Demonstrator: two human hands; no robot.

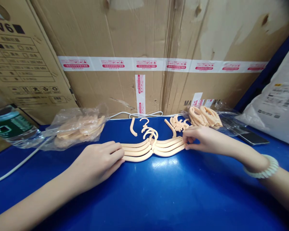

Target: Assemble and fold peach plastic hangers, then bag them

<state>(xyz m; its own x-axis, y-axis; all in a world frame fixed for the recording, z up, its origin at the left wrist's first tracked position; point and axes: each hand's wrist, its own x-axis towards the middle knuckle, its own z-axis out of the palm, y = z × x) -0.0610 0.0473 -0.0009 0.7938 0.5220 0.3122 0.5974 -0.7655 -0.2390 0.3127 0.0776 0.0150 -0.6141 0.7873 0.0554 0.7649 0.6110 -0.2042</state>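
Note:
Several peach-coloured plastic hangers (137, 153) lie in a row against one another on the blue table, their hooks overlapping at the middle. My left hand (100, 158) is closed round the left ends of these hangers. At their right ends, my right hand (198, 138) pinches with thumb and fingers; part of its grip is hidden. Just behind the hooks lies a loose hanger hook (144, 122). A loose hanger arm (133, 126) rests to its left, and another loose arm (170, 128) to its right. A heap of small hooks (179, 122) sits beyond my right hand.
A clear bag of peach parts (80, 126) and a green-labelled bottle (12, 125) stand left. More hanger arms (204, 116) lie back right, near a dark phone (252, 136) and a white package (276, 99). Cardboard boxes (110, 38) wall off the back; a white cable (21, 166) crosses left.

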